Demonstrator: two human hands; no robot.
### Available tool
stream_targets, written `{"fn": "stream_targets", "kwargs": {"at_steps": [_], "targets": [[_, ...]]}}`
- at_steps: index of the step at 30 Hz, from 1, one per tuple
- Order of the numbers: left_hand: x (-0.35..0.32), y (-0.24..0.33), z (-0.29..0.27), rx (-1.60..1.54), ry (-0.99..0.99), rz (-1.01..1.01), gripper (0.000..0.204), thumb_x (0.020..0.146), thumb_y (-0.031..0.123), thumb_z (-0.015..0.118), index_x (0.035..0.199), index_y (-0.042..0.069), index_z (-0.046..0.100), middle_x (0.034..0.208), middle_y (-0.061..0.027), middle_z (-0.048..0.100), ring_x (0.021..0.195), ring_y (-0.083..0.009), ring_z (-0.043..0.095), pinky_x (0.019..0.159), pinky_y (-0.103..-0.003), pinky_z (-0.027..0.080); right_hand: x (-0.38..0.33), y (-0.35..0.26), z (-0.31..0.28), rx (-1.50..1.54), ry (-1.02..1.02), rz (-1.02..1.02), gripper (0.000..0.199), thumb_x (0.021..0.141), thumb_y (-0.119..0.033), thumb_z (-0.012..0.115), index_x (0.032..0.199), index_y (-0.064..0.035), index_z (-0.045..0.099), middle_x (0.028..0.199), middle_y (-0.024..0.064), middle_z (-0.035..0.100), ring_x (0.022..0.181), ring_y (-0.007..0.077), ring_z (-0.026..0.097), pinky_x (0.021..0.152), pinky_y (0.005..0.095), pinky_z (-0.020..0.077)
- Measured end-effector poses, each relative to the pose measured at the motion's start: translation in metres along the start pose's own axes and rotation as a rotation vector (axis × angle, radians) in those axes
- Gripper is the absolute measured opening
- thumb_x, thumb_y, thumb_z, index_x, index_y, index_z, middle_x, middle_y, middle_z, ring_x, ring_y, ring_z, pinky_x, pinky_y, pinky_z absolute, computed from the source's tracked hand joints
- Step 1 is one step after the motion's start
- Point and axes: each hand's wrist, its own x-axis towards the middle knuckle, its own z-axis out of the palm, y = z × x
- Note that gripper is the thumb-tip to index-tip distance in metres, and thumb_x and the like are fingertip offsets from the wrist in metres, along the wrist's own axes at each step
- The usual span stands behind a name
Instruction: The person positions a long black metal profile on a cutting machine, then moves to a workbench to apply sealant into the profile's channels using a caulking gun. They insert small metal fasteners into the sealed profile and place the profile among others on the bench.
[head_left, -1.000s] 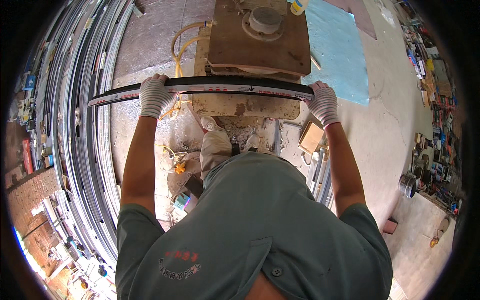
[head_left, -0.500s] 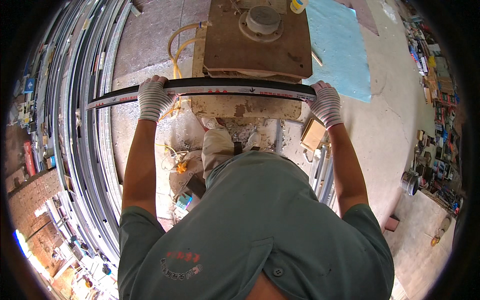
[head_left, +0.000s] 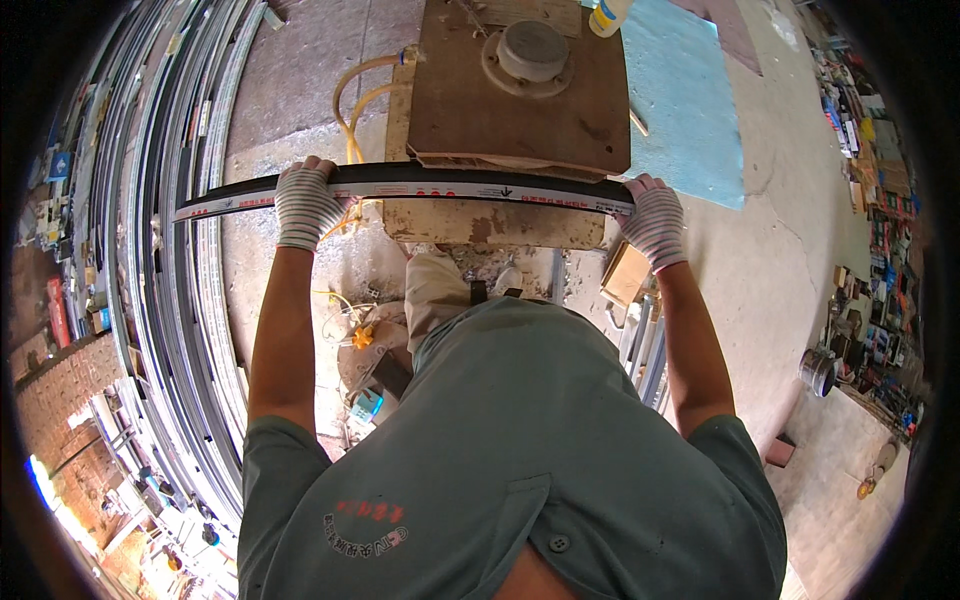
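Across the front of a brown-topped machine lies a long dark metal profile with a white printed film along its near side. My left hand, in a striped knit glove, is closed around it left of the machine, and the profile's end sticks out past that hand. At the right end, my right hand in a matching glove wraps the profile. Both arms reach forward. On the machine's top sits a round grey metal cap. Below the profile shows the machine's worn, pale front ledge.
Several long metal profiles lie along the left. Yellow hoses run beside the machine. A blue sheet covers floor at the right, and a bottle stands at the machine's back corner. A cardboard box lies below my right hand.
My right hand and the profile's right end have shifted slightly nearer to me. My left hand has barely moved, and both hands keep their hold.
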Motion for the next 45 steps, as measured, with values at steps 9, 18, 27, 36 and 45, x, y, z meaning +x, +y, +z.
{"fn": "stream_targets", "kwargs": {"at_steps": [9, 18, 27, 36, 45], "targets": [[0.003, -0.003, 0.005, 0.015, 0.063, 0.039, 0.042, 0.065, 0.045, 0.081, 0.09, 0.013, 0.071, 0.093, -0.0072, 0.066, 0.091, -0.0305, 0.065, 0.087, -0.044, 0.051, 0.001, 0.005, 0.007, 0.038, 0.001, -0.019, 0.049, 0.071, -0.03, 0.082, 0.113, -0.0107, 0.066, 0.112, 0.0099, 0.063, 0.108, 0.0298, 0.06, 0.095, 0.0434, 0.0494], [0.003, -0.005, 0.008, 0.006, 0.075, 0.061, 0.042, 0.064, 0.042, 0.08, 0.094, 0.013, 0.071, 0.094, -0.0078, 0.066, 0.093, -0.0306, 0.064, 0.087, -0.045, 0.05, 0.001, 0.001, 0.002, 0.066, 0.015, 0.0, 0.047, 0.068, -0.023, 0.084, 0.109, -0.0095, 0.067, 0.111, 0.0091, 0.065, 0.107, 0.0309, 0.061, 0.096, 0.0424, 0.0502], [0.002, -0.003, 0.007, 0.035, 0.029, 0.036, 0.044, 0.064, 0.043, 0.082, 0.096, 0.014, 0.071, 0.096, -0.0082, 0.067, 0.093, -0.031, 0.065, 0.089, -0.045, 0.05, 0.001, 0.001, 0.001, 0.025, 0.015, -0.02, 0.045, 0.07, -0.031, 0.082, 0.109, -0.0118, 0.068, 0.108, 0.0094, 0.065, 0.104, 0.0293, 0.062, 0.094, 0.0416, 0.051], [0.001, 0.0, 0.002, 0.033, -0.023, 0.008, 0.047, 0.065, 0.045, 0.084, 0.096, 0.013, 0.071, 0.097, -0.0084, 0.067, 0.096, -0.0306, 0.065, 0.091, -0.044, 0.049, 0.001, -0.003, -0.005, 0.013, -0.023, -0.002, 0.046, 0.073, -0.034, 0.081, 0.111, -0.0123, 0.068, 0.109, 0.0096, 0.065, 0.106, 0.0289, 0.061, 0.096, 0.041, 0.0496], [0.001, 0.001, 0.002, 0.016, -0.007, -0.002, 0.049, 0.064, 0.051, 0.083, 0.091, 0.011, 0.072, 0.095, -0.0099, 0.068, 0.093, -0.0318, 0.066, 0.089, -0.045, 0.051, 0.0, -0.003, -0.003, 0.036, -0.032, -0.005, 0.049, 0.07, -0.031, 0.083, 0.112, -0.0105, 0.067, 0.111, 0.0105, 0.064, 0.107, 0.0297, 0.061, 0.097, 0.0412, 0.0494]]}}
